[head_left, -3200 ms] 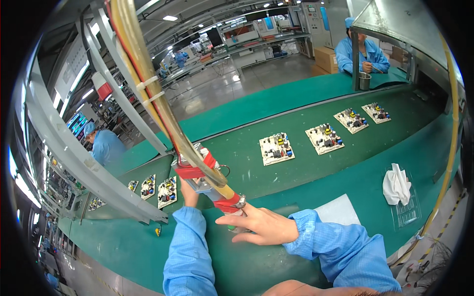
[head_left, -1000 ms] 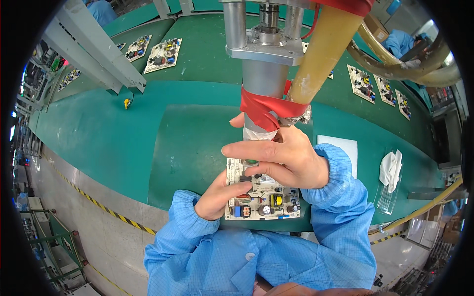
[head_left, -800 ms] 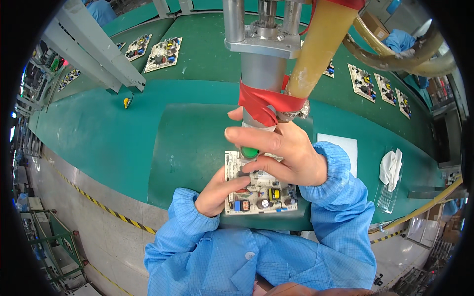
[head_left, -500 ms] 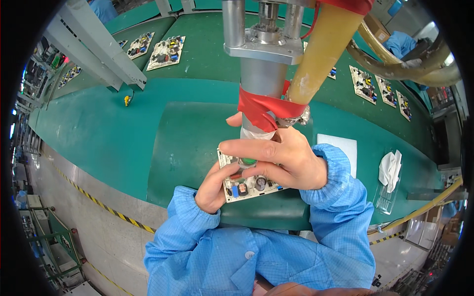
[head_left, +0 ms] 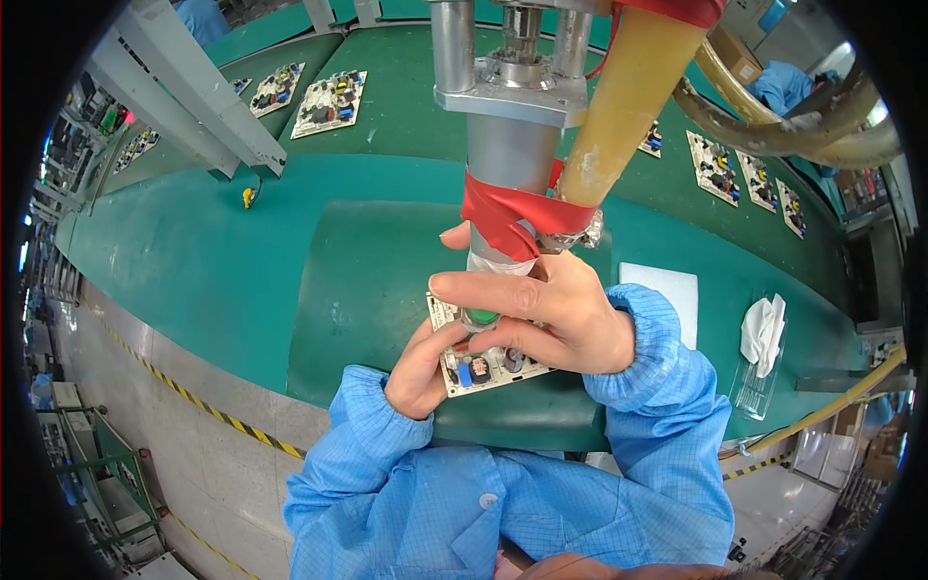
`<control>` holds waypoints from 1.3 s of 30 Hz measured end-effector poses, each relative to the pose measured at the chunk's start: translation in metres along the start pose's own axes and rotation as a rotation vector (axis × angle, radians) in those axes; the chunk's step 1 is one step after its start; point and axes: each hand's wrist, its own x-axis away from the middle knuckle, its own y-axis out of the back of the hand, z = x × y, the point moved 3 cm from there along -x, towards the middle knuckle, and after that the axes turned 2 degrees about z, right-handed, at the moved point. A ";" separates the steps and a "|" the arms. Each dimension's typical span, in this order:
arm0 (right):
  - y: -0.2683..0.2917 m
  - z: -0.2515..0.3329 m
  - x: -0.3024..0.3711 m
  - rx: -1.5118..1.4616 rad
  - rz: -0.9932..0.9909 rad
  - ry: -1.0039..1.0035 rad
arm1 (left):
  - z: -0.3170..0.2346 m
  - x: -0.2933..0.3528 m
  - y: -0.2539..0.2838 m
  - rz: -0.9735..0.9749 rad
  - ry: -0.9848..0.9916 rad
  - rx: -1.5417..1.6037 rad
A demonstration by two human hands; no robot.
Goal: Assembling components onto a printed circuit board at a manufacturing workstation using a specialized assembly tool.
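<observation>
My left hand (head_left: 421, 369) grips a pale printed circuit board (head_left: 490, 378) by its left edge, tilted in front of me. Blue, black and copper-coloured components show on its near side; my fingers cover much of the rest. My right hand (head_left: 572, 315) is wrapped round the lower end of a hanging metal nozzle (head_left: 509, 155), bound with red tape (head_left: 503, 213). Below my right forefinger a green tip (head_left: 480, 316) of the nozzle sits over the board. Whether it touches the board cannot be seen.
A thick yellowish hose (head_left: 623, 97) slopes into the nozzle's side. Several boards lie on the far green belt, such as one board (head_left: 330, 103) at left. Right of my hand are a white foam pad (head_left: 667, 295) and a white cloth (head_left: 764, 333) on a clear tray. A metal post (head_left: 198, 92) stands left.
The nozzle and my right hand have shifted very slightly left. The board has moved a touch to the right. Both hands keep their hold.
</observation>
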 end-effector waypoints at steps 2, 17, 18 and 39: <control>0.000 -0.002 0.000 0.013 -0.007 0.007 | -0.007 0.003 0.001 -0.003 -0.062 -0.174; -0.006 -0.007 -0.002 -0.031 0.052 -0.032 | -0.028 0.020 -0.015 0.050 -0.274 -0.409; -0.006 -0.008 -0.002 0.012 0.060 -0.029 | -0.028 0.020 -0.014 0.052 -0.274 -0.411; -0.017 -0.005 -0.014 -0.033 0.025 -0.045 | -0.044 0.026 0.006 0.019 -0.272 -0.226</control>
